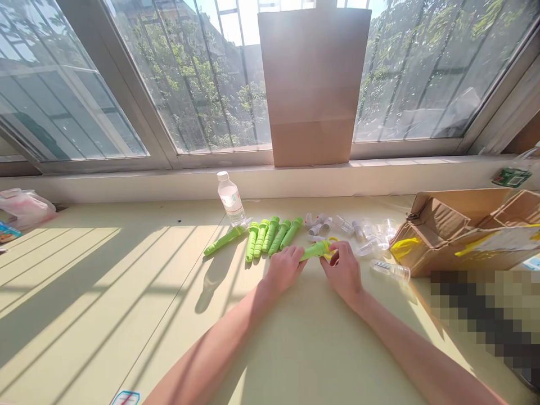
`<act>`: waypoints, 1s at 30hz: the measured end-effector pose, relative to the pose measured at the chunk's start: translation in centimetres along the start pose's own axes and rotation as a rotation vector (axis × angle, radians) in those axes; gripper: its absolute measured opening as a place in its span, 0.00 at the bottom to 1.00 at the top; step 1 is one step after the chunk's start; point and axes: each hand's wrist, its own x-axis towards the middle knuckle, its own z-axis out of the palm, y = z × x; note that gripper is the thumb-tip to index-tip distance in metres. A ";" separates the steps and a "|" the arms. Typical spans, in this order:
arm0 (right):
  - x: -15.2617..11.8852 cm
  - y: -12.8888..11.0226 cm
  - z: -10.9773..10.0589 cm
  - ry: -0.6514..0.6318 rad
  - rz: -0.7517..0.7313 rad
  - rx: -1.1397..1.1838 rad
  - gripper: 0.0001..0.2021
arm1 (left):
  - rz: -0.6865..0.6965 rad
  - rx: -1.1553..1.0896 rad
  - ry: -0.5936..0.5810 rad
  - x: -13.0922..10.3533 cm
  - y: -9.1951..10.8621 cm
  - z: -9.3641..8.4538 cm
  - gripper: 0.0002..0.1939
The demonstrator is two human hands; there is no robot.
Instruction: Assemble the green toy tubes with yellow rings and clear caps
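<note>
My left hand point(285, 269) is closed round the narrow end of a green ribbed plastic tube point(315, 250), which lies nearly level just above the table. At its wider end, the fingers of my right hand point(345, 273) pinch the tube close to a thin yellow loop point(334, 241). What exactly the right fingertips touch is partly hidden. Left of my hands, several similar green tubes point(273, 233) lie side by side. One more green tube point(223, 241) rests apart, slanting beside the water bottle point(231, 199).
Clear plastic cups point(390, 270) and small white-and-clear pieces point(323, 222) lie beyond and right of my hands. An opened cardboard box point(439, 247) stands at the right. A cardboard sheet point(314, 84) leans on the window. A pink plastic bag point(27, 209) sits far left.
</note>
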 end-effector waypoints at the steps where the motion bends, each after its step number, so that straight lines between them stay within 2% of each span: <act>1: 0.0 0.0 0.0 0.006 -0.005 0.007 0.07 | 0.008 -0.003 0.017 0.0 0.0 0.0 0.09; 9: 0.1 0.1 0.0 0.041 -0.055 0.039 0.09 | 0.056 0.033 0.141 0.0 0.0 -0.1 0.13; 18: 0.0 -0.1 0.1 0.002 0.009 0.012 0.10 | 0.150 0.111 0.242 -0.2 0.0 0.2 0.15; 24: 0.1 0.0 0.1 0.004 -0.035 0.042 0.07 | 0.114 0.097 0.180 -0.2 0.2 0.2 0.19; 30: 0.1 0.3 0.2 -0.019 -0.044 0.026 0.06 | 0.043 0.052 0.015 -0.1 0.3 -0.4 0.20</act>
